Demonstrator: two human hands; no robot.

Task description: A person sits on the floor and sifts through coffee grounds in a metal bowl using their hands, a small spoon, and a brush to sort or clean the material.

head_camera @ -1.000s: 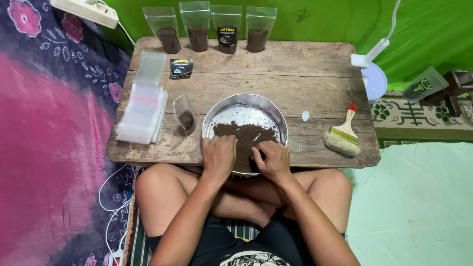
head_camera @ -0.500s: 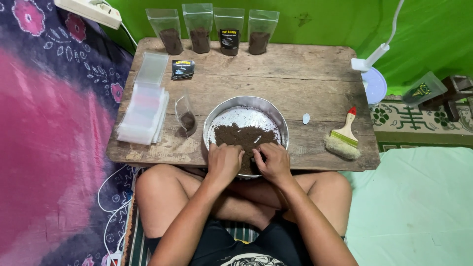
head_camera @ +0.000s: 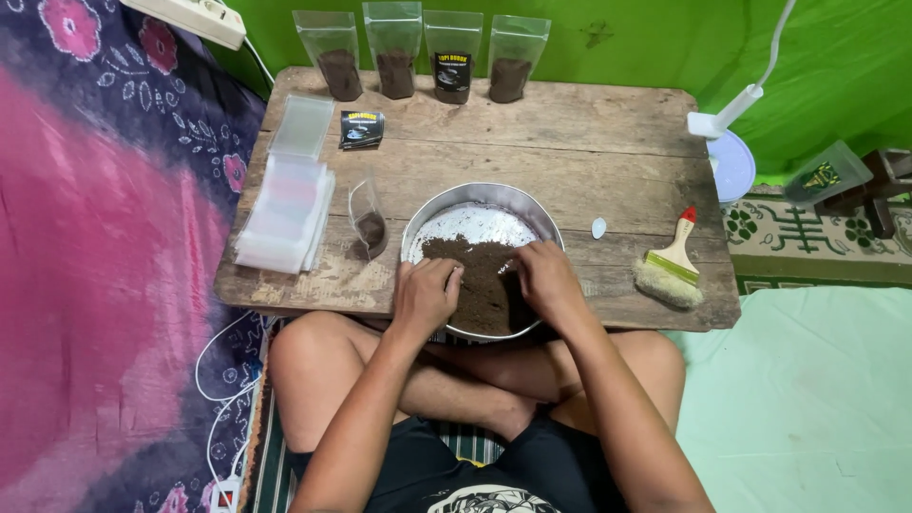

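Hands point(head_camera: 425, 296) point(head_camera: 548, 282) inside pan point(head_camera: 480, 197) at table's point(head_camera: 589, 142) near edge

Four clear pouches point(head_camera: 422, 55) partly filled with dark powder are lined up along the far edge of the wooden bench point(head_camera: 589, 142). A stack of empty clear bags point(head_camera: 288, 199) is laid at its left side, with a small black sachet point(head_camera: 361, 129) nearby. A paintbrush point(head_camera: 671, 267) is seen at the right, beside a small white scoop point(head_camera: 598, 228).

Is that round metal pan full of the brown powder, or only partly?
Partly. In the metal pan, brown powder lies heaped toward the person; the far part of the bottom shows bare and pale.
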